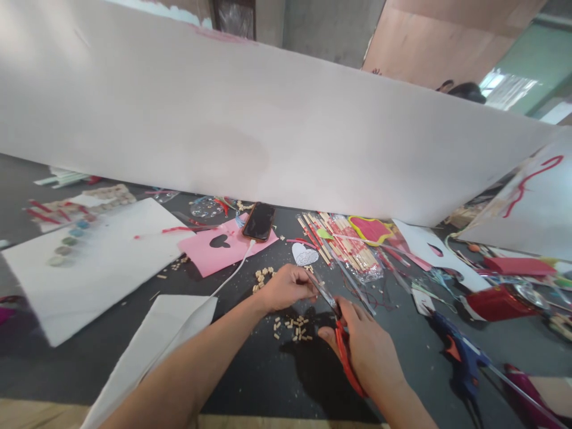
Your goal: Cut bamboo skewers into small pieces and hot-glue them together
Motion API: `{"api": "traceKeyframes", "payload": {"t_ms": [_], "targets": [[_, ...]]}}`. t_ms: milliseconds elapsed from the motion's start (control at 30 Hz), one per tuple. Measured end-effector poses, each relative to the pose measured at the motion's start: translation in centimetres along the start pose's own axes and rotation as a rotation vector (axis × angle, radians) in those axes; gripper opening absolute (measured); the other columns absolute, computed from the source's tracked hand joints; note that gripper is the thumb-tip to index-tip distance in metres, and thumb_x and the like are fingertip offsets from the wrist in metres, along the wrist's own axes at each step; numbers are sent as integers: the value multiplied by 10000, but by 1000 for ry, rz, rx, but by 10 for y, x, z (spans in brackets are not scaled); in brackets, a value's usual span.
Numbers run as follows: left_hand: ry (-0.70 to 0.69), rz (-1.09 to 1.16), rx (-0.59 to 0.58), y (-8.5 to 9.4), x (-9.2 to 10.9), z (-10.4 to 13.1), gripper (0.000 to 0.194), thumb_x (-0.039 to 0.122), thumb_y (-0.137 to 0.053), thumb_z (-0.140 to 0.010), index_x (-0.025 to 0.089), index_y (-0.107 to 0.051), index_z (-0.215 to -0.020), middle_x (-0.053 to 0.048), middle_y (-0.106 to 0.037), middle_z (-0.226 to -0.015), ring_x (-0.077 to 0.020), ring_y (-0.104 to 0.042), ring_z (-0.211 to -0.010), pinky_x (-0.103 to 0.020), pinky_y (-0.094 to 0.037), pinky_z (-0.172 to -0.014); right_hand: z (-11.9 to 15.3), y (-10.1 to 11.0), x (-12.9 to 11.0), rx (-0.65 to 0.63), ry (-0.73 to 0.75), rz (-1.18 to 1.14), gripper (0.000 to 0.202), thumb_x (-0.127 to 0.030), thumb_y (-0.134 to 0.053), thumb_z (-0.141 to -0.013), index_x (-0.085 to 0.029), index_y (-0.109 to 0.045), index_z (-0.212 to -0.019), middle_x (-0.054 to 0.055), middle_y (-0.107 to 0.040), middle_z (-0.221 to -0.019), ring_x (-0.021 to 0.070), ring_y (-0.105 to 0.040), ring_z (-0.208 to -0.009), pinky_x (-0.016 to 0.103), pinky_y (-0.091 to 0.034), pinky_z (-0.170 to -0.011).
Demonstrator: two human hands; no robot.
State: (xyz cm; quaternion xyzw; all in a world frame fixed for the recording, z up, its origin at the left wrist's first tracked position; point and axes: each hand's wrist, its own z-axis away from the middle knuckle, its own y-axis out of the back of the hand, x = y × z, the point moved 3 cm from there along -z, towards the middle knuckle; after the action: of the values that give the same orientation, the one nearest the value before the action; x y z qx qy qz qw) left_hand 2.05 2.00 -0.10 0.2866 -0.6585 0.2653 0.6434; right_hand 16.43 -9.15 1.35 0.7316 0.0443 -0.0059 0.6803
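Note:
Red-handled scissors (pixel 345 351) are gripped in my right hand (pixel 369 345), their blades pointing up and left. The blade tips reach the fingertips of my left hand (pixel 286 289), which is closed in a pinch; what it holds is too small to make out. Below the hands lie small cut wooden pieces (pixel 295 328) on the dark table (pixel 250 381). More little wooden pieces (pixel 261 277) sit just left of my left hand. A white heart with a drawn pattern (pixel 305 254) rests beyond my fingers.
A phone (pixel 259 221) with a white cable lies on pink paper (pixel 210 247). Wooden sticks (pixel 348 241) are behind the hands. A blue glue gun (pixel 465 351) and red can (pixel 503 301) stand right; white boards (pixel 98 262) lie left. A tall white panel (pixel 268 119) borders the back.

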Motion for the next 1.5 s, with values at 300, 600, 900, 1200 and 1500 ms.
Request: {"api": "traceKeyframes", "payload": {"t_ms": [300, 600, 900, 1200, 1500], "targets": [[25, 3, 33, -3, 1, 1, 147, 203, -599, -710, 118, -679, -620, 6, -625, -547, -106, -535, -543, -196, -396, -560, -3, -7, 0, 100, 95, 56, 329, -440, -403, -910, -175, -545, -1044, 59, -706, -756, 225, -673, -610, 292, -433, -500], [49, 97, 175, -4, -3, -1, 75, 170, -645, -657, 121, -671, -606, 13, -621, -536, -94, -507, -520, -195, -356, -529, -4, -1, 4, 41, -2, -118, 411, -452, -475, -864, -190, -477, -1181, 97, -659, -1029, 251, -642, -900, 325, -489, -702], [-33, 340, 366, 28, -6, -1, 285, 414, -650, -715, 132, -633, -679, 4, -595, -579, -55, -424, -476, -182, -315, -479, -4, -4, 18, -54, -95, -141, 529, -428, -491, -850, -156, -404, -1296, 114, -641, -1060, 260, -598, -983, 358, -467, -806], [7, 200, 230, 16, -2, -2, 239, 364, -668, -716, 125, -664, -713, -11, -628, -609, -70, -454, -504, -193, -350, -519, -22, -9, 35, -236, -86, 33, 565, -229, -456, -844, -75, -340, -1375, 178, -614, -1148, 306, -554, -1064, 401, -403, -887], [0, -39, 15, 6, 6, 3, 196, 309, -628, -740, 123, -680, -701, -8, -631, -623, -111, -537, -603, -196, -396, -585, -31, 20, 23, -202, -57, -88, 258, -228, -516, -806, -185, -632, -1032, 122, -677, -937, 281, -602, -884, 377, -428, -744]]}}
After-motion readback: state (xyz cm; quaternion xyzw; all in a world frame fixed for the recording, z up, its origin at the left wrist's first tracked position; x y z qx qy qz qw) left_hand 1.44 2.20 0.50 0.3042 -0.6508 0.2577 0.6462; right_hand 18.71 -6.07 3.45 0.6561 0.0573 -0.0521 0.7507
